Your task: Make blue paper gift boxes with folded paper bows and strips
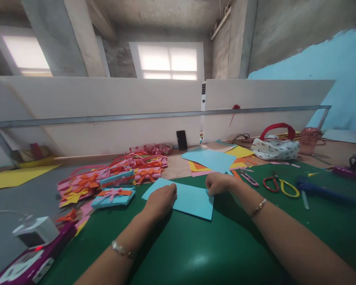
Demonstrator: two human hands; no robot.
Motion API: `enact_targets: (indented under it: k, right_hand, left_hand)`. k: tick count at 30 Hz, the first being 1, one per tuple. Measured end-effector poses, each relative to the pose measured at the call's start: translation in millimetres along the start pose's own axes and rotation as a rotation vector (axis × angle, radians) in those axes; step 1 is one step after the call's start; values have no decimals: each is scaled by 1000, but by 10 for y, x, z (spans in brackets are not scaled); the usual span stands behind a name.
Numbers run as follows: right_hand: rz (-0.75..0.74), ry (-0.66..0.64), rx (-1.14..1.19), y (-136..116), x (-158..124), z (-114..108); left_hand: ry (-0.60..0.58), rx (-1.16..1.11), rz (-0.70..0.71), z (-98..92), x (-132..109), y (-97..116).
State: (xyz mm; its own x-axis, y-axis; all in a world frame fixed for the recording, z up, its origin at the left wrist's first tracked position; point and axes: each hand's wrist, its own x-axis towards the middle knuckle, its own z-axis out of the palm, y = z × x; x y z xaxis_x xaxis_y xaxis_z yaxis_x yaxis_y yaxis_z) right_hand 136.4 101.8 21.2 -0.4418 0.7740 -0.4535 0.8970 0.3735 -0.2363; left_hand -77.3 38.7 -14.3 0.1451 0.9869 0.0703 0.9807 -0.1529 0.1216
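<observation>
A sheet of light blue paper (192, 200), looking folded over, lies on the green mat in front of me. My left hand (162, 198) is closed with curled fingers on the paper, left of its middle. At the paper's far right corner, my right hand (218, 183) pinches the edge. The fingertips of both hands are partly hidden from this angle. Just beyond lies another light blue sheet (209, 157) over yellow and orange paper. Left of my left hand sit small blue paper bags (114, 196) with a pink and orange bow.
Pink paper bags (89, 180) with bows are piled at left. On the right are a pink cutter (249, 178), red-and-yellow scissors (289, 189) and a blue glue gun (323, 190). A purple power strip (32, 257) with a charger stands front left. A phone (182, 140) leans behind.
</observation>
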Motion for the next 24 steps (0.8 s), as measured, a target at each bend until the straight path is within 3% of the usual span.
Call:
enact_targets:
  k: [10, 15, 17, 19, 22, 24]
  right_hand:
    - [45, 23, -168, 78, -24, -49]
    - [36, 155, -267, 14, -89, -57]
    - [-50, 238, -310, -79, -141, -38]
    - [-230, 288, -342, -201, -196, 15]
    - [-558, 283, -372, -361, -245, 145]
    - [-698, 274, -392, -409, -242, 229]
  left_hand:
    - [-136, 23, -8, -216, -89, -172]
    - [-185, 0, 0, -225, -63, -258]
    - [-197, -6, -1, -212, -46, -265]
    - [-204, -11, 3, -201, -31, -269]
    - [-210, -19, 9, -187, -14, -285]
    - [-208, -26, 11, -174, -7, -302]
